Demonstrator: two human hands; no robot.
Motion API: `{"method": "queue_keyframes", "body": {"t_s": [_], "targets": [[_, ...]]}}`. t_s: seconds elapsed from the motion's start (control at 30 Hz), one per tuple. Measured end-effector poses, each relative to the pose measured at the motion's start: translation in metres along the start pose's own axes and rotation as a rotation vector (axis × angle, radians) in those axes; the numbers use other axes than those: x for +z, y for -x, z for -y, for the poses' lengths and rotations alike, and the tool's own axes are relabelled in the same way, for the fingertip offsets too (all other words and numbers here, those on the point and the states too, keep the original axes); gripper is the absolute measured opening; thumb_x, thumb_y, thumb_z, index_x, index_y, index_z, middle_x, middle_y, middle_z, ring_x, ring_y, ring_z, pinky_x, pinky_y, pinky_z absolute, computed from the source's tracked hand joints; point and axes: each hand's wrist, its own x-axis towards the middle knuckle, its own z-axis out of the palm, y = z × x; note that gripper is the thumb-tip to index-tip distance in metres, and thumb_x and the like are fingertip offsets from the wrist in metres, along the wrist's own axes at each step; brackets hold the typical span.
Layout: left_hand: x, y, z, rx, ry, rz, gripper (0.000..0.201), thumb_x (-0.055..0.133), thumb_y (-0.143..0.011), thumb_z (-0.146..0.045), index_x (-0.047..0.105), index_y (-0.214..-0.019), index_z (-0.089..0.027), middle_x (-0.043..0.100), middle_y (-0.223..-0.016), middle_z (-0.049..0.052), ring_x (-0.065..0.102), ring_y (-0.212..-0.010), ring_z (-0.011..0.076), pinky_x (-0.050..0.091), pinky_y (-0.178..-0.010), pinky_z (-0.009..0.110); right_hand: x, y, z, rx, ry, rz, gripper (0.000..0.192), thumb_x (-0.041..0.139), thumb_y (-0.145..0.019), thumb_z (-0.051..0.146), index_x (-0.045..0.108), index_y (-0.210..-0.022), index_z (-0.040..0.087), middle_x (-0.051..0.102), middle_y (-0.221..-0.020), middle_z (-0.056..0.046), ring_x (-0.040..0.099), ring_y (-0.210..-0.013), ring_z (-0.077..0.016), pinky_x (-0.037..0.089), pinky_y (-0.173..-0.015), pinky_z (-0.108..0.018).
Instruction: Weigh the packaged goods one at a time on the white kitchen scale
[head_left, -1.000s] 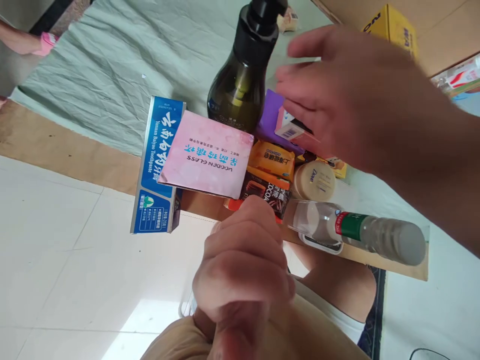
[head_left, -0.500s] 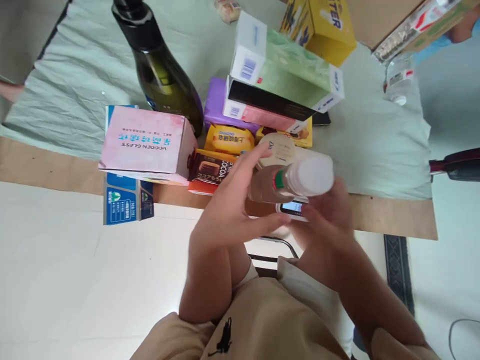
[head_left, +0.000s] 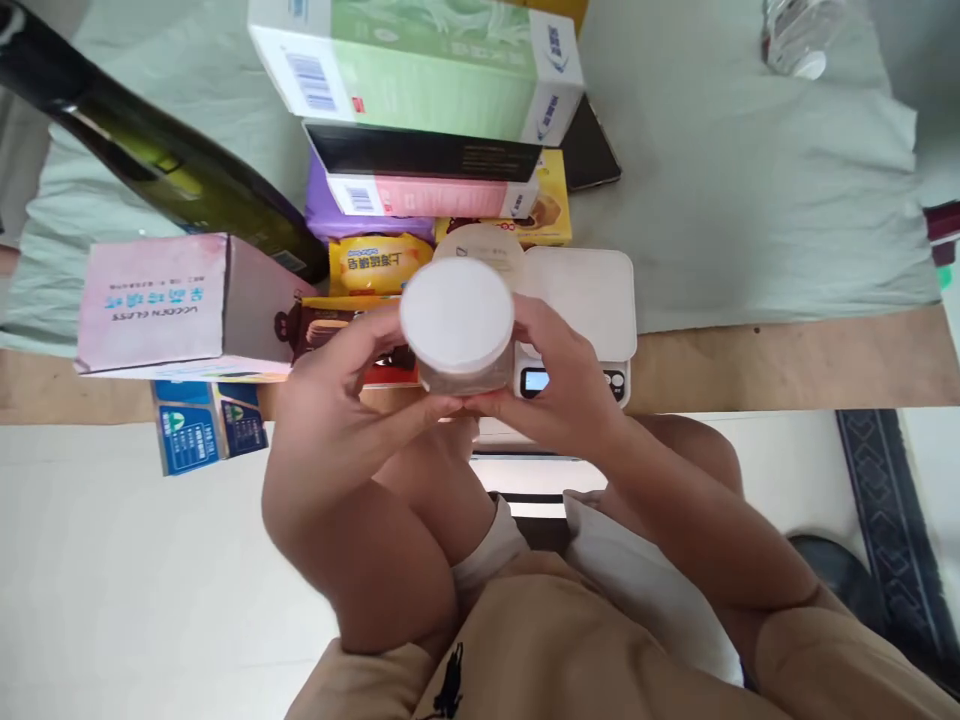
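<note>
Both hands are closed round a clear bottle with a wide white cap (head_left: 457,315), seen almost straight down from above the cap. My left hand (head_left: 334,410) wraps its left side, and my right hand (head_left: 574,380) grips its right side. The thumbs meet at the near side; most of the bottle's body is hidden below the cap. Just behind it is a round cream-coloured lid (head_left: 484,242), partly covered. To the right, partly behind my right hand, a white digital scale (head_left: 589,300) with a lit display lies on the table edge.
A pink box (head_left: 154,305) and a dark green bottle (head_left: 172,170) stand at left. Stacked cartons (head_left: 435,65) rise behind a yellow soap packet (head_left: 379,262) and a brown cocoa packet (head_left: 315,325). A blue box (head_left: 187,430) juts over the table's front edge. A clear plastic bottle (head_left: 802,35) lies far right.
The capped bottle has moved left off the scale's front, and has turned more upright to my view. My right hand has closed on it. The camera view has shifted.
</note>
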Motion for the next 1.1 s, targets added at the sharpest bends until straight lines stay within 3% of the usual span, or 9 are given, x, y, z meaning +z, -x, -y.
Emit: {"method": "queue_keyframes", "body": {"t_s": [0.13,0.27,0.37,0.5,0.6,0.77,0.9,1.03,1.1], "targets": [[0.004,-0.008,-0.007,0.287,0.047,-0.127,0.072,0.101,-0.08,-0.057,0.077,-0.146,-0.042,0.086,-0.133,-0.005,0.085,-0.113,0.0308,0.079,-0.092,0.054,-0.012,-0.008,0.02,-0.114,-0.109,-0.011,0.068,0.088,-0.093,0.056,0.061,-0.15,0.032,0.077,-0.145,-0.007,0.076,-0.132,-0.024,0.07,-0.111,-0.04],[0.036,-0.025,-0.029,0.377,0.215,-0.18,0.049,0.094,-0.093,-0.044,0.079,-0.139,-0.038,0.078,-0.15,-0.005,0.078,-0.137,0.0326,0.074,-0.111,0.054,-0.046,-0.02,0.041,-0.195,-0.145,-0.04,0.06,0.091,-0.092,0.041,0.067,-0.147,0.035,0.076,-0.148,-0.005,0.078,-0.126,-0.0225,0.071,-0.105,-0.038],[0.07,-0.047,-0.037,0.391,0.288,-0.289,0.057,0.09,-0.096,-0.046,0.073,-0.15,-0.038,0.074,-0.155,-0.001,0.071,-0.149,0.034,0.069,-0.121,0.056,-0.075,-0.028,0.035,-0.227,-0.158,-0.107,0.058,0.091,-0.092,0.039,0.071,-0.147,0.041,0.076,-0.15,0.0,0.077,-0.133,-0.0233,0.071,-0.11,-0.041],[0.104,-0.078,-0.029,0.387,0.332,-0.127,0.065,0.088,-0.098,-0.052,0.066,-0.158,-0.038,0.069,-0.163,0.002,0.065,-0.157,0.0321,0.066,-0.126,0.049,-0.104,-0.03,0.005,-0.125,-0.216,-0.182,0.061,0.096,-0.087,0.046,0.074,-0.144,0.043,0.074,-0.152,0.002,0.07,-0.15,-0.0279,0.071,-0.116,-0.045],[0.118,-0.092,-0.015,0.324,0.325,-0.005,0.072,0.086,-0.098,-0.057,0.06,-0.162,-0.036,0.063,-0.171,0.004,0.059,-0.164,0.034,0.065,-0.126,0.048,-0.116,-0.027,-0.017,-0.11,-0.212,-0.217,0.067,0.099,-0.082,0.047,0.075,-0.144,0.04,0.074,-0.154,0.0,0.071,-0.148,-0.0276,0.072,-0.115,-0.044],[0.129,-0.1,0.011,0.344,0.319,0.068,0.076,0.082,-0.1,-0.06,0.054,-0.168,-0.042,0.062,-0.172,0.001,0.058,-0.165,0.0376,0.065,-0.126,0.054,-0.115,-0.018,-0.043,-0.047,-0.208,-0.228,0.072,0.099,-0.079,0.055,0.073,-0.145,0.045,0.076,-0.15,0.003,0.074,-0.142,-0.0274,0.072,-0.115,-0.049],[0.139,-0.105,0.027,0.404,0.321,0.097,0.08,0.076,-0.103,-0.057,0.041,-0.174,-0.046,0.054,-0.179,-0.001,0.05,-0.17,0.0384,0.061,-0.13,0.061,-0.114,-0.018,-0.054,-0.046,-0.218,-0.243,0.077,0.1,-0.078,0.055,0.069,-0.148,0.05,0.076,-0.149,0.004,0.075,-0.14,-0.0247,0.072,-0.113,-0.044],[0.141,-0.095,0.034,0.55,0.317,-0.106,0.076,0.065,-0.105,-0.07,0.044,-0.173,-0.045,0.056,-0.176,-0.002,0.048,-0.172,0.036,0.051,-0.14,0.056,-0.13,-0.016,-0.053,0.001,-0.233,-0.191,0.077,0.087,-0.081,0.079,0.064,-0.15,0.056,0.072,-0.153,0.008,0.069,-0.15,-0.0278,0.064,-0.123,-0.051],[0.139,-0.083,0.038,0.512,0.321,-0.298,0.06,0.053,-0.11,-0.068,0.054,-0.165,-0.044,0.064,-0.166,-0.003,0.053,-0.168,0.0347,0.047,-0.141,0.058,-0.139,-0.012,-0.05,0.053,-0.201,-0.339,0.058,0.075,-0.091,0.081,0.07,-0.143,0.056,0.076,-0.139,0.008,0.07,-0.144,-0.0258,0.063,-0.119,-0.048]]}}
